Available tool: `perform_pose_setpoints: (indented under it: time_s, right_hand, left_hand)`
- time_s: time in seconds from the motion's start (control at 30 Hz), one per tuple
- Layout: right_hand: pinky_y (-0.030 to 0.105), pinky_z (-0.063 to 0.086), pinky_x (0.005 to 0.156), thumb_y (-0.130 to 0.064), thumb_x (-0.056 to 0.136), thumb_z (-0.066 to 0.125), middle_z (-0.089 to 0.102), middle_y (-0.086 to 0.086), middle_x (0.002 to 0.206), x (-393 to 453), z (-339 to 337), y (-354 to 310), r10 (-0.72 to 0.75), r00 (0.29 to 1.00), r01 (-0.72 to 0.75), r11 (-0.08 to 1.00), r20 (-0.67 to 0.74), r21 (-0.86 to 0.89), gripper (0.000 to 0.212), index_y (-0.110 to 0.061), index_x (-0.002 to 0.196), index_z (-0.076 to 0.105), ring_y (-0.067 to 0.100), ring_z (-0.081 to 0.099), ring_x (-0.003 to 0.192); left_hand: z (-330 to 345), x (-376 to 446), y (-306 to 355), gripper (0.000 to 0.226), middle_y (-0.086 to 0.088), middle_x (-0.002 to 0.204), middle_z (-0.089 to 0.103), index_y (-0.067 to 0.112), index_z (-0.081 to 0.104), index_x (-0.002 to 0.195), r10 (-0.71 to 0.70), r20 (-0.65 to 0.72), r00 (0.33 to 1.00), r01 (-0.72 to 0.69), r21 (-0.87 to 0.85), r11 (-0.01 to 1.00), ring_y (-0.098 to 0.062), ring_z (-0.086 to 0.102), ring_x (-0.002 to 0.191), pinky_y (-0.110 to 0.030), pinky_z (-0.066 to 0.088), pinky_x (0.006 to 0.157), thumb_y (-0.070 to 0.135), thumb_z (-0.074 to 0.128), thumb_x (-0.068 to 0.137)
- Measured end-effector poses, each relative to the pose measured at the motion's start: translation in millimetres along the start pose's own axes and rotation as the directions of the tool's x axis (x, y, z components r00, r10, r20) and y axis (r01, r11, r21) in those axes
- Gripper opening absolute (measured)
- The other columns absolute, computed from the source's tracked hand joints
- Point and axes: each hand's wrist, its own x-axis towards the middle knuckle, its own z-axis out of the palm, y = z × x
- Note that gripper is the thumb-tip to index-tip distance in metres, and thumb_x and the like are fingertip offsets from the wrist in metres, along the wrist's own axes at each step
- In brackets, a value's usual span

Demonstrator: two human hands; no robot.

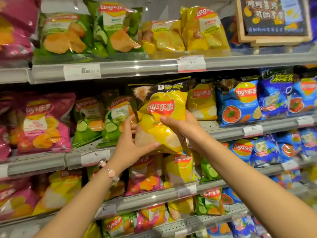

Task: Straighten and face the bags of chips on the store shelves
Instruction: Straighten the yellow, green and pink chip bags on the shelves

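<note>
Both hands' grip holds a yellow chip bag [160, 117]: left hand [130, 143] below, right hand [185, 127] beside, before the middle shelf [223, 133] front edge.

Shop aisle: metal shelves [137, 67] w/ price tags [82, 71], packed rows of chip bags [238, 102].

"Lay's 乐事" on the held yellow bag [161, 117]; "6.50" on the upper shelf's price tag [82, 71].
</note>
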Motion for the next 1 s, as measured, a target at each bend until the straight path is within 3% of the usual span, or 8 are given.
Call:
perform_pose_setpoints:
  time_s: [0.07,0.13,0.3,0.4,0.47,0.57,0.63,1.0]
  right_hand:
    - [0.015,0.054,0.061,-0.016,0.080,0.074,0.069,-0.005,0.092,3,-29,-3,0.007,1.000,-0.007,1.000,-0.010,0.013,0.024,-0.025,0.097,0.059,0.005,0.066,0.079]
    - [0.020,0.055,0.069,-0.019,0.081,0.073,0.069,-0.004,0.098,6,-59,-6,0.002,0.999,-0.003,1.000,-0.048,-0.003,0.027,-0.024,0.103,0.058,0.012,0.067,0.088]
    - [0.031,0.054,0.078,-0.023,0.079,0.075,0.068,0.003,0.107,26,-120,-12,-0.013,0.975,-0.001,0.998,-0.224,-0.060,0.037,-0.019,0.111,0.058,0.019,0.065,0.095]
    - [0.018,0.048,0.057,-0.018,0.081,0.073,0.067,-0.001,0.086,39,-152,-13,-0.051,0.956,0.026,0.996,-0.289,-0.090,0.020,-0.021,0.096,0.060,0.005,0.065,0.070]
    - [0.013,0.044,0.048,-0.017,0.081,0.073,0.064,-0.010,0.069,49,-164,-10,-0.064,0.957,0.028,0.991,-0.284,-0.131,0.019,-0.022,0.090,0.058,-0.004,0.059,0.052]
    - [0.028,0.054,0.074,-0.021,0.076,0.077,0.070,-0.003,0.091,63,-173,0,-0.066,0.963,0.018,0.983,-0.262,-0.183,0.032,-0.021,0.102,0.060,0.012,0.067,0.084]
    - [0.035,0.053,0.084,-0.019,0.078,0.076,0.069,0.004,0.103,70,-174,6,-0.057,0.973,0.015,0.982,-0.223,-0.189,0.034,-0.018,0.107,0.061,0.021,0.065,0.096]
    - [0.029,0.044,0.083,-0.025,0.084,0.070,0.060,0.003,0.117,99,-168,38,-0.096,0.989,0.065,0.966,-0.114,-0.248,0.050,-0.012,0.129,0.049,0.016,0.056,0.103]
  left_hand:
    - [10,4,4,0.118,0.011,0.132,0.041,0.036,0.021,0.144,0.044,0.104,0.994,-0.057,0.127,0.990,-0.006,0.044,0.120,-0.015,0.038,0.093,0.065,0.083,0.048]
    - [20,10,3,0.123,0.012,0.143,0.029,0.038,0.017,0.145,0.072,0.226,0.971,-0.141,0.307,0.941,-0.007,0.030,0.132,-0.026,0.031,0.106,0.075,0.075,0.043]
    - [57,26,-5,0.120,-0.005,0.146,0.031,0.018,0.024,0.149,0.189,0.274,0.943,-0.330,0.691,0.643,-0.025,0.029,0.135,-0.044,0.032,0.109,0.067,0.078,0.053]
    - [76,40,-3,0.115,-0.010,0.144,0.036,0.020,0.029,0.148,0.262,0.268,0.927,-0.370,0.763,0.530,-0.033,0.032,0.134,-0.051,0.035,0.104,0.067,0.078,0.055]
    - [87,51,-2,0.120,-0.010,0.157,0.018,0.029,0.017,0.152,0.221,0.283,0.933,-0.358,0.789,0.499,-0.034,0.013,0.144,-0.054,0.020,0.112,0.072,0.074,0.055]
    - [98,67,-5,0.126,-0.002,0.158,-0.019,0.042,-0.006,0.148,0.162,0.314,0.936,-0.353,0.829,0.434,-0.030,-0.017,0.146,-0.058,-0.003,0.113,0.080,0.068,0.054]
    - [102,75,-12,0.127,0.001,0.155,-0.026,0.045,-0.008,0.147,0.157,0.329,0.931,-0.364,0.836,0.410,-0.030,-0.022,0.144,-0.064,-0.002,0.111,0.082,0.067,0.051]
    - [102,82,-40,0.119,-0.015,0.157,0.013,0.033,0.023,0.150,0.356,0.288,0.889,-0.401,0.866,0.300,-0.037,0.011,0.144,-0.068,0.030,0.101,0.094,0.046,0.051]
